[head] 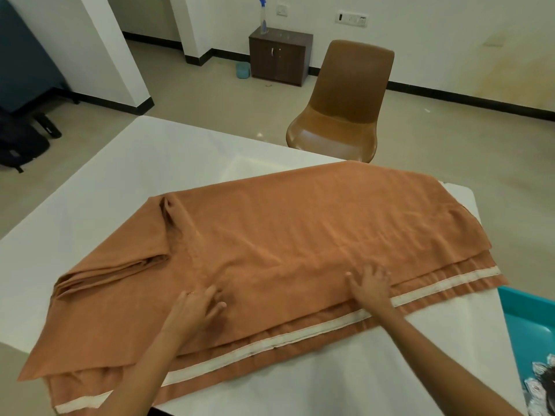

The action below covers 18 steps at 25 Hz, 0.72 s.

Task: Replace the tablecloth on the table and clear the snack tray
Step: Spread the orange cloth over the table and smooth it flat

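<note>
Over at the left a dark bag [21, 142] sits on the floor, and the white table [135, 163] starts there. On it lies the cloth [285, 229], rust-brown, folded in several layers, bunched into a ridge at its left end and flat elsewhere. Its long axis runs from the near-left corner up toward the far right, and the pale stripe [300, 334] along its near edge runs the same way.

The left hand [195, 310] rests on the cloth with fingers bent a little, pressing down and holding nothing. The right hand [371, 285] lies flat, fingers spread wide, just above the stripe.

The cloth looks light and limp, likely to slide on that smooth top and sag when lifted. I'd take it by the striped edge or the corners, where the layers line up.

Beyond stand a brown chair [345, 109] and a small cabinet [279, 58]. At the far right a teal tray [522, 310] holds what may be wrappers, mostly out of sight.
</note>
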Tool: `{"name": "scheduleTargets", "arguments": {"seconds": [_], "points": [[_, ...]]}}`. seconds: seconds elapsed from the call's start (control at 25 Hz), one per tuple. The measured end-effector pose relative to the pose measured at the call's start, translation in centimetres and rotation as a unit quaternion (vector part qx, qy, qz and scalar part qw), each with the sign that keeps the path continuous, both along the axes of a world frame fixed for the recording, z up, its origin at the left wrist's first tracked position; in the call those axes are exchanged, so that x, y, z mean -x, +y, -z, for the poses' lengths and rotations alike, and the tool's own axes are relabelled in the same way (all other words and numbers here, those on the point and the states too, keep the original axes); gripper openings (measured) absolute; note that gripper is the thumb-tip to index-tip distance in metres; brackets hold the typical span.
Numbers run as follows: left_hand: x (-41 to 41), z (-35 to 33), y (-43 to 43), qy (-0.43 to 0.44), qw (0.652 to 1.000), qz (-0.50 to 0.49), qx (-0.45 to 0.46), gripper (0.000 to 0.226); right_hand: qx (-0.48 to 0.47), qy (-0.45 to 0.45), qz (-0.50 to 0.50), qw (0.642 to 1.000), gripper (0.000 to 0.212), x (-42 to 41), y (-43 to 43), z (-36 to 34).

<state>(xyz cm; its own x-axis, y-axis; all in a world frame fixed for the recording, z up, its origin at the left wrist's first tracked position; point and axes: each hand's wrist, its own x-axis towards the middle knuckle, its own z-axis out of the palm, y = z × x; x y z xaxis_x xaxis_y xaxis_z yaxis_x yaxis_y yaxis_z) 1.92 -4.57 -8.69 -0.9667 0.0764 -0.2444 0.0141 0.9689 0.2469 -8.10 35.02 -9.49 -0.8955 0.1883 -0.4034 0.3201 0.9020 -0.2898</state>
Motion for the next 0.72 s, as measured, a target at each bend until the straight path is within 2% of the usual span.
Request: {"name": "scheduleTargets", "arguments": {"seconds": [0.04,0.08,0.16,0.24,0.32,0.4,0.48,0.6,0.64,0.72], "points": [[0.8,0.2,0.4,0.003,1.0,0.003,0.006,0.095,0.036,-0.034,0.004,0.999,0.087,-1.4,-2.7,0.4],[1.5,0.1,0.9,-0.03,0.999,0.002,0.013,0.1,0.042,-0.061,0.0,0.997,0.1,-2.7,-4.7,0.8],[2.1,0.6,2.2,-0.137,0.99,-0.005,0.017,0.122,0.017,-0.077,-0.033,0.996,0.115,-3.7,-5.3,1.6],[1.8,1.0,4.0,-0.169,0.985,-0.012,0.032,0.129,-0.01,-0.065,-0.079,0.995,0.115,-2.5,-3.1,2.0],[1.2,0.8,6.3,-0.152,0.987,-0.009,0.043,0.125,-0.039,-0.051,-0.105,0.992,0.106,0.6,-0.5,1.6],[0.9,0.4,9.0,-0.155,0.987,0.03,0.042,0.117,-0.084,-0.024,-0.092,0.992,0.093,4.0,1.1,0.8],[0.8,-0.1,12.2,-0.153,0.985,0.075,0.034,0.112,-0.126,0.044,-0.043,0.99,0.08,5.8,0.9,-0.2],[0.0,-0.4,15.9,-0.15,0.983,0.109,0.017,0.103,0.003,0.028,0.049,0.998,0.078,3.7,-2.7,-0.7],[-0.3,-0.3,16.7,-0.147,0.982,0.117,0.013,0.1,0.039,0.01,0.052,0.998,0.085,1.7,-3.9,-0.2],[-0.7,0.2,17.6,-0.14,0.981,0.136,0.006,0.093,0.047,-0.026,0.01,0.999,0.103,-2.7,-4.7,1.3]]}}
